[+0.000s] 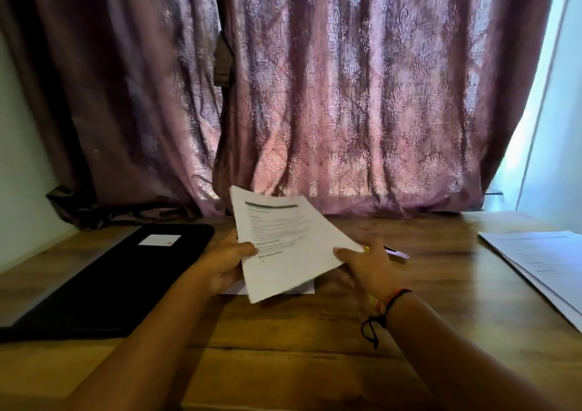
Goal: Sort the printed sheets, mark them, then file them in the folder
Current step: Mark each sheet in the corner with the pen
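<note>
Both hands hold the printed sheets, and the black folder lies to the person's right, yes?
No: in the head view the black folder lies to the person's left. The left hand and right hand do hold the printed sheets.

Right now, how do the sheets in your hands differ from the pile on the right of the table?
The held sheets are raised and tilted over the table, gripped by the left hand and right hand; the right pile lies flat, untouched. The held sheets sit at centre; the right pile is cut off by the frame edge. Both are white printed paper.
</note>
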